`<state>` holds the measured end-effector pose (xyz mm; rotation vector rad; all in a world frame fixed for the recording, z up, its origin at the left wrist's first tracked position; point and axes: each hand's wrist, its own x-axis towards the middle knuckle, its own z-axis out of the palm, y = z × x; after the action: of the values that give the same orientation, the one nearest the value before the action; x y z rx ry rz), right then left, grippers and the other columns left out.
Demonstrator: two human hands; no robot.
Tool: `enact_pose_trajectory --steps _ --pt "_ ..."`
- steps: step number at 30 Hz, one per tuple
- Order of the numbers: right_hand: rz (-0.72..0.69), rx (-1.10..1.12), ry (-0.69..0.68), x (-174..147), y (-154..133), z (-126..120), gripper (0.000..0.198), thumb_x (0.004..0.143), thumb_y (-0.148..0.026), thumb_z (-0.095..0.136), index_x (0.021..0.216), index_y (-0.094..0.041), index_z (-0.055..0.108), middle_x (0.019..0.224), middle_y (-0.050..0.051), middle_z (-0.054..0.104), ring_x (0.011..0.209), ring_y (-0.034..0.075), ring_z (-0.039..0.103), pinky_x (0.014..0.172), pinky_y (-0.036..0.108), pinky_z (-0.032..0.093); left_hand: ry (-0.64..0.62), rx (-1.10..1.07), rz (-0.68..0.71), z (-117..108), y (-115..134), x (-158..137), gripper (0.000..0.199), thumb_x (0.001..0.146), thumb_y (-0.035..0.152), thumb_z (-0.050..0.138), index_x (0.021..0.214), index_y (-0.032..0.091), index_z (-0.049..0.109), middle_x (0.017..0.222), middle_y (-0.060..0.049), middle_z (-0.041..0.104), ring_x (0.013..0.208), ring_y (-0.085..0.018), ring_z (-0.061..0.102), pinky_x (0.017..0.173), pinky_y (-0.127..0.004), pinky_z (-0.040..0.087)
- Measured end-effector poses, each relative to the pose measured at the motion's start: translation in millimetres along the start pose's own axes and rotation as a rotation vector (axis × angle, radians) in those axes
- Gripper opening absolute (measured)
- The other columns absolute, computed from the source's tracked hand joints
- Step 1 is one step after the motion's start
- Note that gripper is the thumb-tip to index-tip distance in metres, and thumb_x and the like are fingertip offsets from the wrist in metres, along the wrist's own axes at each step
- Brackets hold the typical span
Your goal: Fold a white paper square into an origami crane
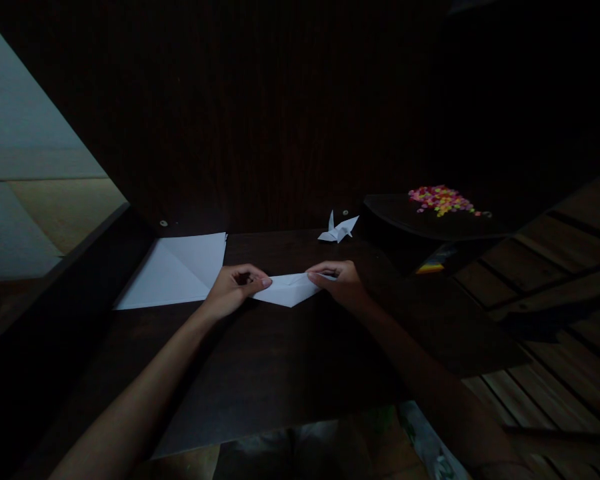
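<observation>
A folded sheet of white paper (pixel 291 293) is held between my two hands, just above the dark wooden desk. Its lower edge comes to a blunt point in the middle. At its left end, my left hand (pixel 237 287) pinches it between thumb and fingers. The right end is pinched the same way by my right hand (pixel 339 280). Behind my right hand a white paper crane (pixel 339 231) stands on the desk. To the left of my left hand lies a stack of white paper sheets (pixel 175 270), the top one showing a diagonal crease.
A heap of small colourful pieces (pixel 443 200) rests on a curved dark shelf (pixel 405 223) at the right. A dark back panel (pixel 280 133) rises behind the desk, and a raised side board (pixel 95 260) borders it at left. Wooden slats (pixel 560 260) show at far right.
</observation>
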<state>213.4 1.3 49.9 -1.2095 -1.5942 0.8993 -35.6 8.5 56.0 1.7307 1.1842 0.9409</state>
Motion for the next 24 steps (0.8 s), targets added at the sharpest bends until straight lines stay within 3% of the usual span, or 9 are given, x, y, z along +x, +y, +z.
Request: enact_pose_trajectory --steps 3,7,9,12,15,21,24 --pt "0.174 0.030 0.008 3 4 6 0.017 0.069 -0.030 0.070 0.074 -0.014 0.074 0.080 0.008 0.075 0.076 0.022 0.070 0.070 0.032 0.054 0.021 0.236 0.025 3 -2 0 0.027 0.081 0.042 0.063 0.085 0.016 0.071 0.079 -0.005 0.070 0.073 -0.019 0.063 0.066 -0.031 0.049" --pt "0.257 0.013 0.009 6 11 14 0.011 0.068 -0.025 0.068 0.071 -0.015 0.073 0.080 0.008 0.076 0.079 0.022 0.071 0.072 0.032 0.054 0.216 0.663 0.297 14 -3 -6 0.032 0.091 0.036 0.050 0.109 0.015 0.067 0.106 -0.012 0.069 0.102 -0.028 0.060 0.091 -0.048 0.046" --pt "0.256 -0.040 0.013 6 16 17 0.010 0.069 -0.022 0.067 0.070 -0.015 0.073 0.080 0.007 0.076 0.079 0.022 0.071 0.073 0.032 0.054 0.141 0.727 0.416 24 -6 -10 0.037 0.093 0.035 0.048 0.120 0.015 0.061 0.118 -0.012 0.066 0.111 -0.027 0.059 0.097 -0.048 0.045" --pt "0.191 -0.181 0.002 5 22 20 0.010 0.072 -0.020 0.065 0.073 -0.017 0.074 0.080 0.006 0.076 0.079 0.021 0.070 0.076 0.032 0.053 -0.052 0.769 0.516 38 -15 -14 0.044 0.095 0.036 0.046 0.131 0.013 0.052 0.137 -0.014 0.054 0.127 -0.026 0.050 0.106 -0.043 0.042" --pt "0.092 -0.354 -0.023 4 27 21 0.013 0.076 -0.020 0.063 0.077 -0.020 0.075 0.081 0.004 0.075 0.078 0.020 0.068 0.076 0.032 0.051 -0.164 0.808 0.520 48 -26 -16 0.046 0.096 0.036 0.043 0.134 0.010 0.047 0.140 -0.017 0.050 0.132 -0.025 0.045 0.109 -0.041 0.040" --pt "-0.133 -0.737 0.033 -1 26 23 0.010 0.079 -0.022 0.065 0.079 -0.022 0.076 0.090 0.005 0.074 0.088 0.023 0.062 0.081 0.040 0.046 -0.168 0.882 0.513 54 -34 -16 0.044 0.097 0.036 0.039 0.133 0.012 0.048 0.137 -0.016 0.053 0.131 -0.025 0.047 0.109 -0.041 0.040" --pt "-0.292 -0.855 -0.024 -7 22 25 0.016 0.085 -0.022 0.060 0.091 -0.020 0.075 0.105 0.007 0.072 0.100 0.025 0.060 0.084 0.042 0.046 -0.191 0.905 0.518 56 -34 -16 0.045 0.097 0.033 0.038 0.134 0.009 0.047 0.138 -0.018 0.052 0.132 -0.026 0.045 0.111 -0.042 0.038"
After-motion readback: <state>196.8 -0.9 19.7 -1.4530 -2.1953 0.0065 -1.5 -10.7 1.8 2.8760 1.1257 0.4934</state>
